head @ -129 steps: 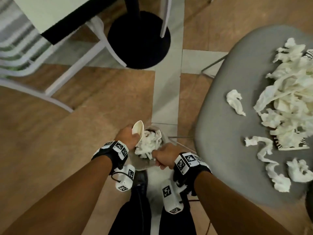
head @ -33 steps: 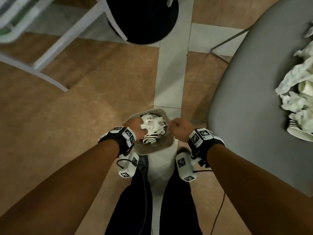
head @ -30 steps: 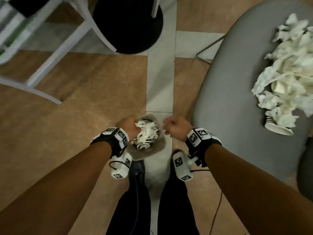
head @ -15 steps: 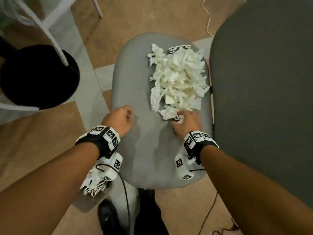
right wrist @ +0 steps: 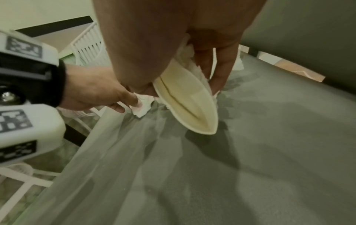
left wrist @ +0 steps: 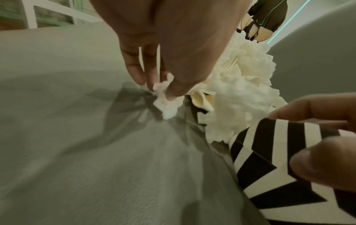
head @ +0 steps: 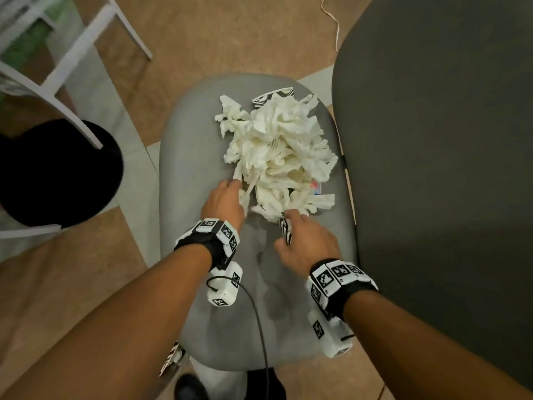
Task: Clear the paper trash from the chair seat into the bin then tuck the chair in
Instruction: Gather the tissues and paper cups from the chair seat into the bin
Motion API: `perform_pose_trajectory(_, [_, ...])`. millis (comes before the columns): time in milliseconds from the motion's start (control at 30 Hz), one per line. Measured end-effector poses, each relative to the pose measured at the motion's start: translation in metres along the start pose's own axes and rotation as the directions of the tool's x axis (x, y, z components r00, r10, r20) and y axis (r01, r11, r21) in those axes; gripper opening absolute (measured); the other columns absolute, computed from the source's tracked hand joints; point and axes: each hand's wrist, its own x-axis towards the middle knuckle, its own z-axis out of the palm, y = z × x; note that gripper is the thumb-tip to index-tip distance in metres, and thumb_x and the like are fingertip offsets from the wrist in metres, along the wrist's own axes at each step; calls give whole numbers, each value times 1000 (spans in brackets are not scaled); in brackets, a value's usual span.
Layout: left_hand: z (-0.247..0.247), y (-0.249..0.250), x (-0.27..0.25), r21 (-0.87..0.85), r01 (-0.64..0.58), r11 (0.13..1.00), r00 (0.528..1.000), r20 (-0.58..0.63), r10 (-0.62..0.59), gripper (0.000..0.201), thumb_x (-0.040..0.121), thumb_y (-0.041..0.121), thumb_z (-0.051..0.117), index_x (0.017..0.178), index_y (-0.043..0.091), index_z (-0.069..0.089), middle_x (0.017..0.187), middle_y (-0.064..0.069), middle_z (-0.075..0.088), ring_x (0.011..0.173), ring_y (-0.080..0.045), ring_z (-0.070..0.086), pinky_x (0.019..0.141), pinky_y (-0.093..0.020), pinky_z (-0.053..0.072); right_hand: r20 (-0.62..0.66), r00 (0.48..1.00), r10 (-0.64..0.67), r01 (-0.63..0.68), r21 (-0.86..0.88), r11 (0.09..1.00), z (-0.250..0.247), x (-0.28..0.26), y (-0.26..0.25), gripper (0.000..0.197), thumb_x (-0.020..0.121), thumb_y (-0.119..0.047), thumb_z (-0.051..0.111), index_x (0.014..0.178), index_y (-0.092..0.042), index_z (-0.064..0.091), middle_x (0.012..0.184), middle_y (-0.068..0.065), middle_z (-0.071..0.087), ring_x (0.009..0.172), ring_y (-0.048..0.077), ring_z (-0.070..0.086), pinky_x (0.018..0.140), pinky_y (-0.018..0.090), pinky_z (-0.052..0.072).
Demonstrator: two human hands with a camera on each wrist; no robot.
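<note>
A heap of crumpled white paper lies on the far half of the grey chair seat. My left hand is at the heap's near left edge and pinches a small white scrap between thumb and fingers. My right hand is at the near edge and grips a flattened black-and-white striped paper cup, whose cream inside faces the right wrist camera. The bin shows only as a sliver with striped paper under my left forearm.
The chair's dark grey back stands at the seat's right edge. A black round table base and white chair legs are on the floor to the left. A white cable lies on the floor beyond.
Both hands left the bin and came over the seat. My left hand went from bare seat to the heap and pinched a scrap. My right hand took hold of the striped cup.
</note>
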Motion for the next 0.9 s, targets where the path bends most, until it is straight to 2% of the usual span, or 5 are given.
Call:
perform_pose_trajectory(200, [-20, -28, -33, -160, 93, 983, 995, -20, -97, 9, 85, 19, 51, 87, 24, 58, 91, 1, 63, 80, -26, 59, 71, -33, 49, 202, 971, -124, 77, 224, 972, 9, -17, -35, 45, 80, -42, 58, 123, -32, 48, 111, 1, 68, 96, 23, 64, 83, 37, 55])
perform_pose_trajectory(500, [-37, -87, -84, -341, 87, 936, 991, -70, -117, 35, 77, 6, 63, 53, 3, 38, 69, -12, 51, 66, -23, 54, 70, -29, 44, 184, 981, -54, -28, 414, 910, 31, -35, -82, 40, 75, -35, 63, 111, -35, 45, 111, -7, 65, 91, 17, 66, 83, 35, 56])
perform_pose_trajectory(633, [-36, -102, -95, -420, 139, 897, 982, -58, -179, 21, 74, -6, 51, 76, 15, 53, 99, -10, 66, 88, -29, 65, 80, -35, 54, 204, 977, -68, -13, 370, 929, 32, -40, -84, 52, 79, -32, 63, 126, -33, 40, 110, -1, 62, 93, 21, 59, 83, 30, 47])
perform_pose_trajectory(767, [-32, -103, -99, -315, 176, 933, 983, 110, -148, 82, 77, 18, 63, 148, 40, 28, 142, -2, 41, 117, -18, 54, 100, -31, 46, 205, 972, -112, 49, 289, 956, 32, -37, -85, 70, 82, -35, 60, 143, -37, 26, 117, 9, 64, 108, 30, 60, 93, 38, 49])
perform_pose_trajectory(900, [-17, -103, -96, -182, 27, 983, 972, 234, 17, 78, 75, 34, 63, 144, 53, 30, 129, 1, 46, 113, -18, 56, 99, -35, 49, 225, 966, -127, 75, 223, 972, 32, -19, -88, 87, 81, -38, 60, 152, -39, 9, 114, 9, 67, 102, 29, 65, 91, 37, 52])
